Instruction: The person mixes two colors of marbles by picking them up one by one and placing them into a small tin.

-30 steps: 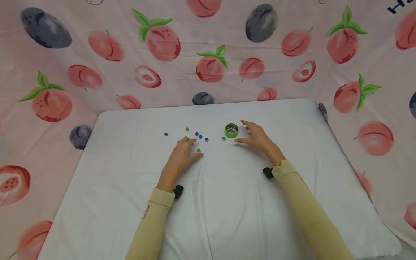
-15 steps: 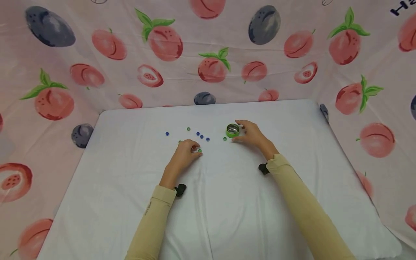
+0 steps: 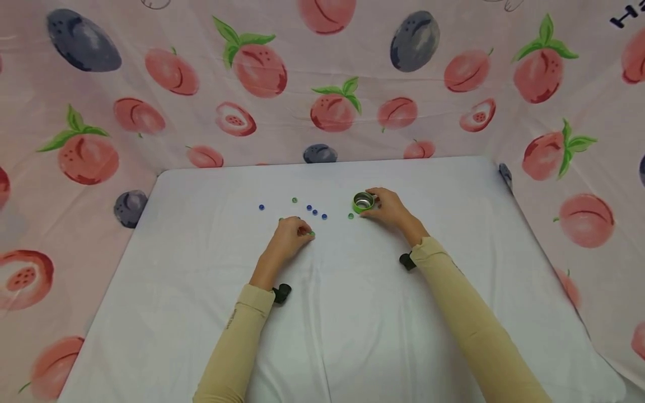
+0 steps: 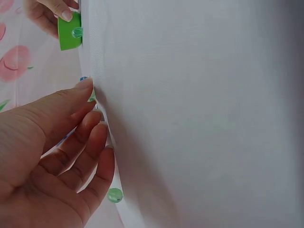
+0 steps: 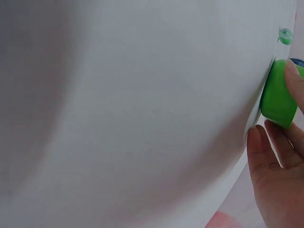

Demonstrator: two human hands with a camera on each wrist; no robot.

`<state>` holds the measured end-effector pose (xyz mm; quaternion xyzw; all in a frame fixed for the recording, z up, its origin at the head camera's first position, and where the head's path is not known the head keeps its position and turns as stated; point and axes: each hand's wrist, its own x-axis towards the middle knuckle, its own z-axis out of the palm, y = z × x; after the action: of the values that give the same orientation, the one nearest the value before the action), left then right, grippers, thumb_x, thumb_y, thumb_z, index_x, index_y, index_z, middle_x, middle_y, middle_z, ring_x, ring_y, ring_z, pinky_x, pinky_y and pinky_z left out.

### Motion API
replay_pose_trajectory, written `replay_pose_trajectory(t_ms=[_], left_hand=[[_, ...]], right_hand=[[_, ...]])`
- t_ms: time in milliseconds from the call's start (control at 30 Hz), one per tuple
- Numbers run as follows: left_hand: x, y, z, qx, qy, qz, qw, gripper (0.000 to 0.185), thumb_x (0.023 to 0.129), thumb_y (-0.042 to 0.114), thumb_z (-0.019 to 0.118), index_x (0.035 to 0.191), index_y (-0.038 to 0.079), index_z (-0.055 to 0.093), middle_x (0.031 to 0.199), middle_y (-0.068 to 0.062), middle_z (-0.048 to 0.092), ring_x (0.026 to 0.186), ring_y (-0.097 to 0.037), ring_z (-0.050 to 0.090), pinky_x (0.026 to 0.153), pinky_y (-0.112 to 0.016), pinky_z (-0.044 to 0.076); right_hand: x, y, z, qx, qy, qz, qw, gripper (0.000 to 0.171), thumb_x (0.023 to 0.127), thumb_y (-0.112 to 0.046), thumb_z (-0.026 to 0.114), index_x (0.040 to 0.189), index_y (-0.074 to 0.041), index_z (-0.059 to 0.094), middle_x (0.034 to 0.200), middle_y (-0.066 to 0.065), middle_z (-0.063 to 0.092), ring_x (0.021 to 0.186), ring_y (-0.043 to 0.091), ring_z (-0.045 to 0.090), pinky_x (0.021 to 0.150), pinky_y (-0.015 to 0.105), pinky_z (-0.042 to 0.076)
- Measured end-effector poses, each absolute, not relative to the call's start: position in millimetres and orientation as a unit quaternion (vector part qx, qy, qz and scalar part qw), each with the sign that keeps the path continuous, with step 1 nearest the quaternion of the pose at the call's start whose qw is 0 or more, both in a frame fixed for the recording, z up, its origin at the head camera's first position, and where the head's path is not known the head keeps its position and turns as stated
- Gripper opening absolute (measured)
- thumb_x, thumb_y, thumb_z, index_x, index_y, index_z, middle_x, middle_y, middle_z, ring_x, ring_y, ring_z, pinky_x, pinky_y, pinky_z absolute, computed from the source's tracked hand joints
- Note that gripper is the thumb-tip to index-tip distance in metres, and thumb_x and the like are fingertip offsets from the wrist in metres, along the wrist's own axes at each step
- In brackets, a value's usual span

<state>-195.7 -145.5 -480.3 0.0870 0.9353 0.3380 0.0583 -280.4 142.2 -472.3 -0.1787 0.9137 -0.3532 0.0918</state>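
Note:
My left hand (image 3: pixel 286 242) pinches a green glass marble (image 3: pixel 312 234) between thumb and forefinger, at the table surface. In the left wrist view, the marble (image 4: pixel 92 98) is mostly hidden behind the thumb of the left hand (image 4: pixel 52 137). A small green bowl (image 3: pixel 356 209) with a shiny metal inside stands upright on the table. My right hand (image 3: pixel 392 208) grips it from the right, thumb on the near side and fingers on the far side. The right wrist view has the right hand (image 5: pixel 278 178) around the bowl's green wall (image 5: pixel 278 97).
Just left of the bowl lies a green marble (image 3: pixel 350 216). Several blue marbles (image 3: pixel 314 212) lie between the hands, and one blue marble (image 3: pixel 261 207) sits farther left. Another green marble (image 3: pixel 294 200) lies behind. A wrinkled white cloth (image 3: pixel 353 313) covers the table; fruit-printed curtains (image 3: pixel 282 129) surround it.
My right hand has moved left from beside the bowl and closed around it. The left thumb and forefinger have come together on the green marble. The view has shifted slightly.

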Motion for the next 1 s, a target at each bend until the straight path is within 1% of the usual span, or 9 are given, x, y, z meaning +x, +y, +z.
replay_pose_trajectory(t_ms=[133,433,767,1000], left_hand=[[-198,-142,-478,0.09,0.933,0.346,0.05,0.016,0.097,0.008,0.077,0.105,-0.006,0.077,0.098,-0.014,0.072,0.09,-0.025,0.064,0.083,-0.04,0.055],[-213,-125,-471,0.098,0.916,0.388,0.024,0.017,0.098,0.01,0.075,0.108,-0.005,0.077,0.101,-0.016,0.073,0.09,-0.025,0.064,0.08,-0.037,0.054],[-234,-96,-465,0.107,0.91,0.401,-0.03,0.018,0.098,0.01,0.077,0.108,-0.004,0.078,0.097,-0.015,0.07,0.088,-0.026,0.063,0.077,-0.034,0.052],[-246,-79,-464,0.102,0.903,0.416,-0.033,0.018,0.098,0.011,0.076,0.109,-0.004,0.078,0.099,-0.015,0.07,0.09,-0.025,0.062,0.077,-0.03,0.05]], right_hand=[[-280,143,-475,-0.179,0.912,-0.359,0.086,0.065,0.09,-0.013,0.085,0.143,0.011,0.056,0.136,0.029,0.063,0.118,0.042,0.062,0.105,0.051,0.05],[-279,143,-476,-0.171,0.91,-0.367,0.092,0.064,0.092,-0.015,0.084,0.144,0.009,0.055,0.135,0.027,0.064,0.118,0.041,0.061,0.104,0.051,0.05],[-280,143,-476,-0.165,0.911,-0.365,0.095,0.065,0.093,-0.015,0.083,0.146,0.009,0.054,0.137,0.027,0.063,0.117,0.039,0.06,0.104,0.05,0.05],[-281,145,-480,-0.171,0.91,-0.367,0.086,0.064,0.093,-0.015,0.084,0.145,0.01,0.055,0.135,0.027,0.064,0.116,0.039,0.06,0.103,0.05,0.05]])
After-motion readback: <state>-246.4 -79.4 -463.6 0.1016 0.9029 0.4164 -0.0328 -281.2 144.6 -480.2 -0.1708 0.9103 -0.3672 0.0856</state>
